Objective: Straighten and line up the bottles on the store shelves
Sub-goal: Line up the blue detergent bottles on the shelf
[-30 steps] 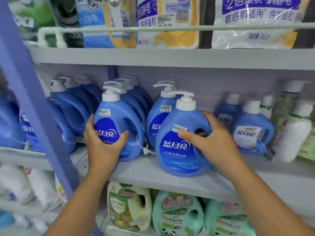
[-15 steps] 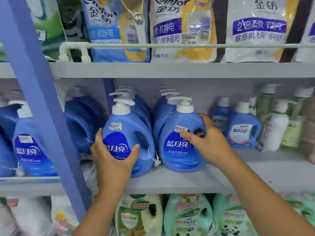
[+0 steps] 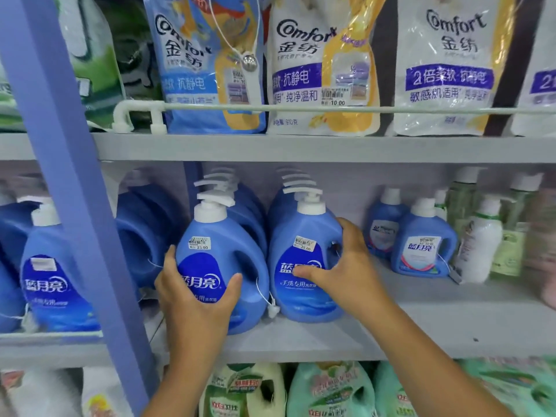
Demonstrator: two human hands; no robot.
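Two blue pump bottles of detergent stand upright at the front of the middle shelf [image 3: 451, 320], each heading a row of like bottles behind it. My left hand [image 3: 195, 296] grips the lower front of the left blue bottle [image 3: 216, 254], thumb on its right side by the handle hole. My right hand [image 3: 343, 266] holds the right blue bottle [image 3: 301, 296], fingers curled round its handle side and thumb across the label. The two bottles stand nearly side by side, labels facing me.
A blue upright post [image 3: 75, 206] rises just left of my left hand. More blue bottles [image 3: 51, 281] stand beyond it. Smaller blue bottles [image 3: 424, 245] and white and green bottles [image 3: 481, 236] fill the shelf's right. Refill pouches [image 3: 319, 64] sit above, green jugs [image 3: 328, 392] below.
Both front bottles have been pushed back and straightened, the right one turned to face forward in line with its row. The view has tilted up to show more of the top shelf.
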